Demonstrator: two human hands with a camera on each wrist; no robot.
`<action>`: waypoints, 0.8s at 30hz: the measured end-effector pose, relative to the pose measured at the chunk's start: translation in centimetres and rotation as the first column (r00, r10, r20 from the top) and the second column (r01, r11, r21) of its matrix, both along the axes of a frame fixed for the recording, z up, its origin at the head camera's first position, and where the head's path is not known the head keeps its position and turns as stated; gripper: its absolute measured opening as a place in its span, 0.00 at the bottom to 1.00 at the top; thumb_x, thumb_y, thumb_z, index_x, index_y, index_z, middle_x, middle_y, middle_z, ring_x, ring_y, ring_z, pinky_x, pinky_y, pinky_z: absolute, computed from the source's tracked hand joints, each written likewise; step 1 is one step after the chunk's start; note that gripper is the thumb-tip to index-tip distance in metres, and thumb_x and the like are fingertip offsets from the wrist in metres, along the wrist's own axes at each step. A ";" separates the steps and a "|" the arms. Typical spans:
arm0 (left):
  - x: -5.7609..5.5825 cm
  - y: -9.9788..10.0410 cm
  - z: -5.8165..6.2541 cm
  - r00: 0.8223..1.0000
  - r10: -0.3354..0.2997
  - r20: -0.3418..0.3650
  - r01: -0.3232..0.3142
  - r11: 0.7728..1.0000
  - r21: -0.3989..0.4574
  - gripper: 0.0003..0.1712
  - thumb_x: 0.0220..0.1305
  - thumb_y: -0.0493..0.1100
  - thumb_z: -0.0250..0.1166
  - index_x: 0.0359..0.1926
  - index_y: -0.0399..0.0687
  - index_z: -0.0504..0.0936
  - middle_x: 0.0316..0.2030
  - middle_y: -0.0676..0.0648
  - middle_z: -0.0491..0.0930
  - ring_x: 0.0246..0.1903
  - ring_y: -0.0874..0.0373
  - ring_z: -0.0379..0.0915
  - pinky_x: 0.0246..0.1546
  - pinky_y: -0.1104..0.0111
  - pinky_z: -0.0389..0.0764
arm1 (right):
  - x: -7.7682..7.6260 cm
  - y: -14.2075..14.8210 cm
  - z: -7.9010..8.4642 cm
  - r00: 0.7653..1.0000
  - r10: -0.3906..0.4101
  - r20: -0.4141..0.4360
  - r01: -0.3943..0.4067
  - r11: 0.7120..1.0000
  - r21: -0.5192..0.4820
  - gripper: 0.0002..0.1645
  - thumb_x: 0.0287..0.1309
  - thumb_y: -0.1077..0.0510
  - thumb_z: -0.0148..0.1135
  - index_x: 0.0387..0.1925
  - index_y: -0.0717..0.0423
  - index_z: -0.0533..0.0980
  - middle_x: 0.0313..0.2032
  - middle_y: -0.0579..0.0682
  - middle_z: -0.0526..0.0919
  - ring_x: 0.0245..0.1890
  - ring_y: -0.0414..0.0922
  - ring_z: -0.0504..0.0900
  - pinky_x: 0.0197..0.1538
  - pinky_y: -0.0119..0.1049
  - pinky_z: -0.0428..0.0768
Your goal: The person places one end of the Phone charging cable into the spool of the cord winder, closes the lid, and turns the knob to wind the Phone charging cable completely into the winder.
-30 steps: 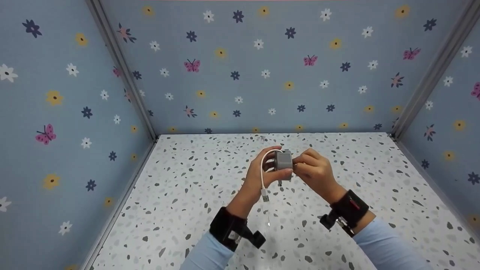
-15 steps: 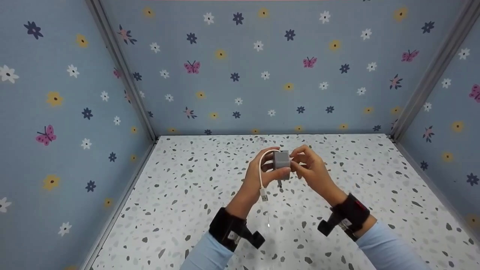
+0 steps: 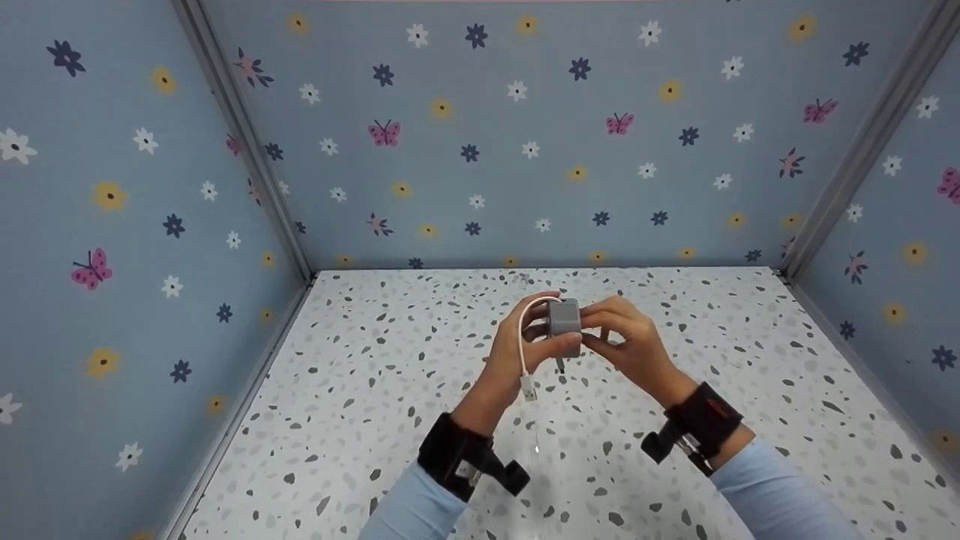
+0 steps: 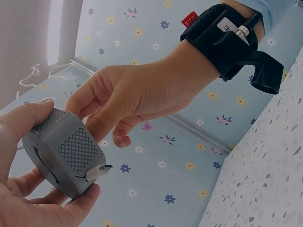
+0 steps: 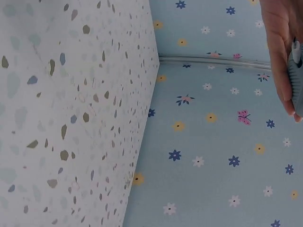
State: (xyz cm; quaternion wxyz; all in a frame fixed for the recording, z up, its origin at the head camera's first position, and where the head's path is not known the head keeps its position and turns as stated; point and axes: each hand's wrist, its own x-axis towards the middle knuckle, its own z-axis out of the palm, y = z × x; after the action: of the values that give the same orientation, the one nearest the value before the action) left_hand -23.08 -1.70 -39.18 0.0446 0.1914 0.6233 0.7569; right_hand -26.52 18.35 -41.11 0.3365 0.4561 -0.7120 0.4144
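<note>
My left hand (image 3: 506, 349) grips a small boxy grey cable winder (image 3: 565, 318) by its edges, thumb on the near side and fingers round the far side. Ridged diamond texture covers its faces in the left wrist view. A white USB cable (image 3: 520, 337) arcs out of its top and hangs down, ending in a USB plug (image 3: 529, 388). From the lower edge juts another white plug (image 4: 98, 172) with a dark metal tip. Against the winder's right side, the thumb and forefinger of my right hand (image 3: 626, 337) pinch it; their tips are hidden behind the case in the left wrist view.
Beneath both hands lies a white speckled tabletop (image 3: 405, 420). Blue walls with flowers and butterflies (image 3: 480, 135) enclose it at the back and sides, joined by grey metal corner strips (image 3: 247, 135). Black camera straps (image 3: 454, 454) circle both wrists.
My right fingers spread apart a little at the winder's side half a second ago and have now closed in on it again. The left hand and the winder have shifted only slightly left.
</note>
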 end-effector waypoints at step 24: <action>0.0 0.1 -0.2 0.997 0.051 0.050 -0.050 0.998 -0.028 0.36 0.56 0.40 0.72 0.65 0.49 0.70 0.57 0.42 0.73 0.54 0.51 0.75 0.49 0.62 0.81 | 2.1 -1.4 1.6 0.517 0.186 0.835 0.080 0.961 -0.264 0.05 0.65 0.61 0.60 0.41 0.59 0.76 0.28 0.43 0.81 0.28 0.37 0.77 0.27 0.27 0.76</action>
State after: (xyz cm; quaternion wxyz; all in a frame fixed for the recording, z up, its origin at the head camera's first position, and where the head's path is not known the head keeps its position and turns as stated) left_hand -23.07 -1.61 -39.42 0.0439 0.1555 0.6368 0.7540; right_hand -24.45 16.90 -39.50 -0.0106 0.1655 -0.7072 0.6873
